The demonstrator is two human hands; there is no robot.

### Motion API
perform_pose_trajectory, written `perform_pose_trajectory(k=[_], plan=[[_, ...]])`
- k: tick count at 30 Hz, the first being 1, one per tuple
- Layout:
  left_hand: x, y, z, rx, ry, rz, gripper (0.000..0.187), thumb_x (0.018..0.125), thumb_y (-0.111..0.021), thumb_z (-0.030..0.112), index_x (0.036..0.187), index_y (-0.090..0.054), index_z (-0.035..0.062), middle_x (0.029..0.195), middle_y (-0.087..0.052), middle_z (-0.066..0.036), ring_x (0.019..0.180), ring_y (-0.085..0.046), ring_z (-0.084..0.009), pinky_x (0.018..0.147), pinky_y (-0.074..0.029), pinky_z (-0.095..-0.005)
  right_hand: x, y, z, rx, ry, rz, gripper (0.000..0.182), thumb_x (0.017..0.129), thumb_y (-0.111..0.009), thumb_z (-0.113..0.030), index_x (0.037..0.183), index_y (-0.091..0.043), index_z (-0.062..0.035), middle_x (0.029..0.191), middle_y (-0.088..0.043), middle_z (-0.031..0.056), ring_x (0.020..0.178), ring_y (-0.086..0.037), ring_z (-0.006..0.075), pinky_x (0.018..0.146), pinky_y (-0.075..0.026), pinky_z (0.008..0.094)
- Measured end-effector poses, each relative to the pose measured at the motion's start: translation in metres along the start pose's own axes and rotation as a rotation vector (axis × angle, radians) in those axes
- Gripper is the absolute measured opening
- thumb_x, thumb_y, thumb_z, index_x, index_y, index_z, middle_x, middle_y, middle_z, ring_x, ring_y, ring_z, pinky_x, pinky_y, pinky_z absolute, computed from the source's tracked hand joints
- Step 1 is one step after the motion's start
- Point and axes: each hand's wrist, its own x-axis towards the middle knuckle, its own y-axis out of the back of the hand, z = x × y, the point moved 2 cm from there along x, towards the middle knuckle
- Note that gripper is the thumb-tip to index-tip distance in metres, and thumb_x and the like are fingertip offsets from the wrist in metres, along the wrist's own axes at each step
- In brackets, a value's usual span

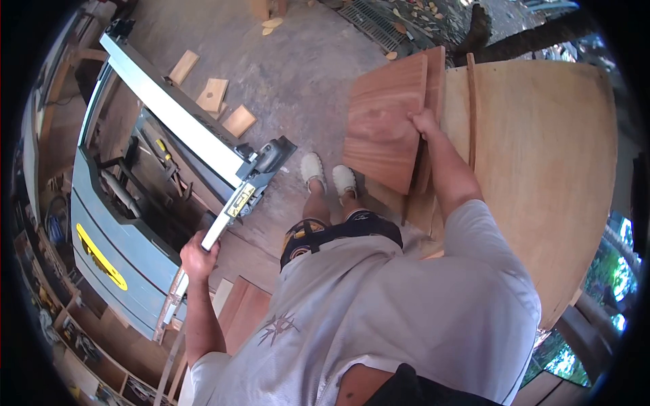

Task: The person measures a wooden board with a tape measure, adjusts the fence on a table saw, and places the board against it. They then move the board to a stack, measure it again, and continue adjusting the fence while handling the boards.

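My right hand point(425, 124) is closed on the near edge of a reddish-brown wooden panel point(386, 122), which stands tilted on the right. A second panel of similar colour point(435, 88) lies just behind it, along its edge. On the left is a table saw point(128, 250) with a grey-blue top, a yellow blade-guard label and a long pale fence point(179, 115). My left hand point(198, 256) is wrapped around the metal front rail point(220, 227) of the saw, near the fence's clamp end. The fingers' far side is partly hidden.
A large pale plywood sheet point(542, 169) fills the right side. Several small wood offcuts point(213, 95) lie on the concrete floor point(291, 81) beyond the saw. Reddish boards point(244, 308) are by my left arm. Shelves with tools point(101, 345) stand at far left; a floor drain grate point(372, 27) is ahead.
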Motion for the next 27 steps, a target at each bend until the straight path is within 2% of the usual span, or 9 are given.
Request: perform_pose_trajectory(k=[3,7,9,12,15,18,19,23,27], plan=[[0.0,-0.003,-0.002,0.044,0.014,0.015,0.029,0.073,-0.066,0.028,0.095,-0.067,0.0103,0.085,-0.066,-0.016,0.082,-0.064,-0.0352,0.074,-0.051,-0.042,-0.011,0.0,-0.018,-0.176,-0.07,0.037,0.039,0.081,-0.069,-0.015,0.109,-0.061,0.0104,0.097,-0.067,0.0194,0.087,-0.066,0.0253,0.073,-0.052,0.0358],[-0.002,-0.003,-0.001,0.053,0.013,0.044,0.029,0.073,-0.066,0.029,0.094,-0.066,0.0108,0.086,-0.067,-0.016,0.082,-0.064,-0.0352,0.073,-0.051,-0.0423,0.016,-0.006,0.023,-0.297,-0.022,0.095,0.04,0.081,-0.07,-0.017,0.108,-0.061,0.011,0.099,-0.067,0.0214,0.091,-0.066,0.0292,0.077,-0.051,0.0365],[-0.002,-0.003,0.001,0.056,0.016,0.067,0.031,0.073,-0.066,0.033,0.094,-0.066,0.0105,0.086,-0.066,-0.016,0.081,-0.064,-0.0356,0.073,-0.05,-0.0425,0.013,-0.013,0.024,-0.572,0.015,0.05,0.042,0.08,-0.071,-0.018,0.107,-0.06,0.0119,0.104,-0.065,0.0251,0.099,-0.064,0.033,0.082,-0.05,0.0373],[-0.004,-0.002,0.002,0.068,0.022,0.091,0.033,0.072,-0.066,0.035,0.094,-0.066,0.0102,0.086,-0.066,-0.016,0.082,-0.064,-0.0359,0.073,-0.05,-0.0426,0.0,-0.012,0.024,-0.42,-0.086,0.116,0.044,0.08,-0.069,-0.029,0.105,-0.063,0.0069,0.11,-0.063,0.0246,0.106,-0.061,0.0341,0.091,-0.047,0.0374],[-0.006,-0.002,0.004,0.074,0.029,0.103,0.034,0.072,-0.067,0.036,0.095,-0.066,0.0101,0.086,-0.066,-0.017,0.082,-0.064,-0.036,0.074,-0.05,-0.0432,-0.005,-0.015,0.019,-0.461,-0.078,0.204,0.047,0.08,-0.072,-0.025,0.109,-0.06,0.0102,0.11,-0.062,0.0276,0.107,-0.06,0.036,0.089,-0.048,0.0366],[-0.006,-0.006,0.001,0.099,0.061,0.08,0.036,0.072,-0.068,0.037,0.096,-0.067,0.0117,0.088,-0.068,-0.015,0.085,-0.064,-0.0337,0.075,-0.05,-0.0437,0.043,-0.02,0.068,-0.664,0.037,0.218,0.046,0.084,-0.066,-0.029,0.109,-0.061,0.0087,0.111,-0.063,0.0237,0.107,-0.06,0.0318,0.091,-0.047,0.0362],[-0.007,-0.005,-0.003,0.105,0.082,0.087,0.036,0.072,-0.069,0.038,0.097,-0.067,0.0122,0.089,-0.068,-0.014,0.086,-0.064,-0.0332,0.076,-0.05,-0.0436,0.093,-0.058,0.098,-0.648,0.082,0.19,0.046,0.084,-0.066,-0.029,0.109,-0.061,0.0087,0.111,-0.063,0.0237,0.107,-0.06,0.0318,0.091,-0.047,0.0362],[-0.008,-0.01,-0.018,0.072,0.111,0.052,0.039,0.069,-0.068,0.042,0.096,-0.068,0.014,0.091,-0.068,-0.012,0.086,-0.065,-0.0323,0.075,-0.051,-0.0433,0.207,-0.047,0.256,-0.06,0.166,0.164,0.037,0.086,-0.062,-0.022,0.108,-0.061,0.0081,0.107,-0.064,0.0195,0.1,-0.061,0.0293,0.086,-0.049,0.0366],[-0.012,-0.019,-0.033,0.102,0.125,0.019,0.044,0.067,-0.07,0.048,0.093,-0.068,0.013,0.086,-0.067,-0.013,0.086,-0.064,-0.0335,0.075,-0.051,-0.0459,0.17,0.047,0.244,0.471,0.06,-0.09,0.03,0.088,-0.058,-0.016,0.107,-0.061,0.0075,0.102,-0.065,0.0153,0.093,-0.061,0.0268,0.082,-0.052,0.037]])
